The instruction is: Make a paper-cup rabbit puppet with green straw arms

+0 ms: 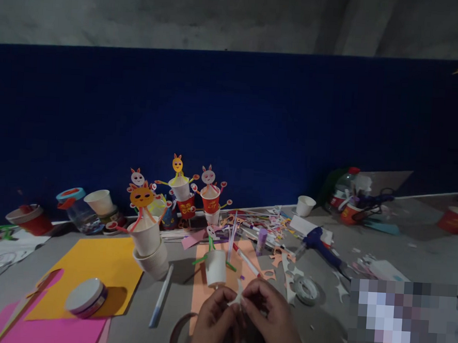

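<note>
Low in the head view, my left hand (215,318) and my right hand (270,315) meet at their fingertips. Between them they pinch a small white paper piece (238,294) with pointed ends. Just beyond the fingers is a white paper cup (216,268) with green pipe-cleaner arms and a small paper face above it. It is on a sheet of peach paper (200,294). Right of my hands are white paper scraps with curved cut-outs (286,278) and a roll of clear tape (306,290). A dark ring-shaped thing (176,331) lies partly hidden beside my left hand.
Several paper-cup figures (147,239) with animal faces stand at centre left. Orange paper (80,258) carries a white-lidded jar (86,297); a marker (161,297) lies nearby. A blue glue gun (323,249), purple glue stick (261,242) and loose sticks fill the right. A blue partition (255,126) stands behind.
</note>
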`<state>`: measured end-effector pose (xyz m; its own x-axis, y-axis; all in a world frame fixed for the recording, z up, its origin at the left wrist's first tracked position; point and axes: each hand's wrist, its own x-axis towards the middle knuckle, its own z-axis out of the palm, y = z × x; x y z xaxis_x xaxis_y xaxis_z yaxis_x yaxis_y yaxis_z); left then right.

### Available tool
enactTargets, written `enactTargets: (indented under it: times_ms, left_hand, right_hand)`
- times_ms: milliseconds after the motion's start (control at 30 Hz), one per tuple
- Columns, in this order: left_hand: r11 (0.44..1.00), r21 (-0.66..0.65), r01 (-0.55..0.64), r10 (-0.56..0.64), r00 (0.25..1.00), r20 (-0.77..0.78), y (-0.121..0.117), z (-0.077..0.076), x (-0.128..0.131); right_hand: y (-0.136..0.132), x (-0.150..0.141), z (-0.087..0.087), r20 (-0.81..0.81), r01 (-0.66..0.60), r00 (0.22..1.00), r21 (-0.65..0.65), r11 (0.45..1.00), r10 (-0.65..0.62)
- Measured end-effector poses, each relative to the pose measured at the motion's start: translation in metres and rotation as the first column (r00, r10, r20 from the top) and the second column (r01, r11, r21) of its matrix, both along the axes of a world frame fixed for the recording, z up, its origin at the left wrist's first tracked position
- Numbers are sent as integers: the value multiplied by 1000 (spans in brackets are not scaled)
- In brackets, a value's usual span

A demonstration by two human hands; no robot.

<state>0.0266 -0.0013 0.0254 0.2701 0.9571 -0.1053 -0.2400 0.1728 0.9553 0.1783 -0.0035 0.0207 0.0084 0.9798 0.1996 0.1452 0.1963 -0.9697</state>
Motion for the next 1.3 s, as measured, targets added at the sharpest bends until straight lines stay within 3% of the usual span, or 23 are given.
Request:
enactTargets:
  times_ms: [567, 933, 1300]
  left_hand:
    - [999, -8, -39, 39, 998, -40, 1, -3, 0]
    - [999, 7, -53, 53, 998, -32, -1, -6, 2]
    - [991, 130, 8, 1, 998, -66, 4, 10, -8]
  right_hand:
    - [0, -4, -5, -172, -26, 985, -81, 996, 12]
    - [-1, -4, -4, -158, -36, 987, -81, 996, 23]
    - [1, 2, 1, -208, -208, 964, -204, 957, 165]
